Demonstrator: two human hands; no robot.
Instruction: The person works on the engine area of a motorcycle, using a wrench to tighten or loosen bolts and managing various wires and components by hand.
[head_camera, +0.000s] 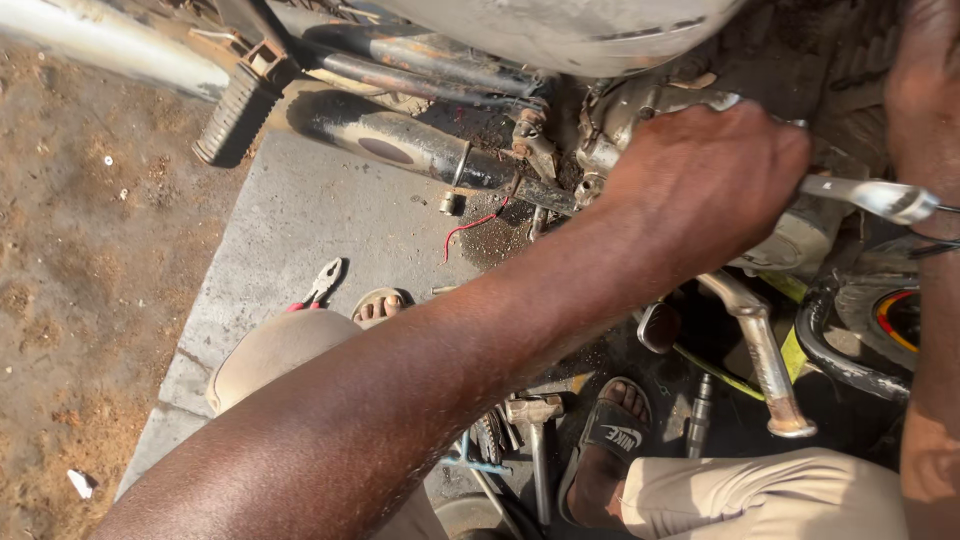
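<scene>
Gripped in the closed left hand (705, 180) against the motorcycle engine (800, 235), a wrench (865, 195) is steadied by the right hand (925, 90), whose grip cannot be told, with the fastener evidently not yet freed.

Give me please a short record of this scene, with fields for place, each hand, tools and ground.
place: beside a motorcycle engine, seen from above
left hand: left hand closed around a wrench at the engine
right hand: right hand at the frame's right edge, only partly seen; grip cannot be told
tools nearby: pliers with red handles on the slab; hammer between the feet
other parts: exhaust pipe, footpeg, kick lever, loose red wire
ground: concrete slab with dirt to its left
</scene>
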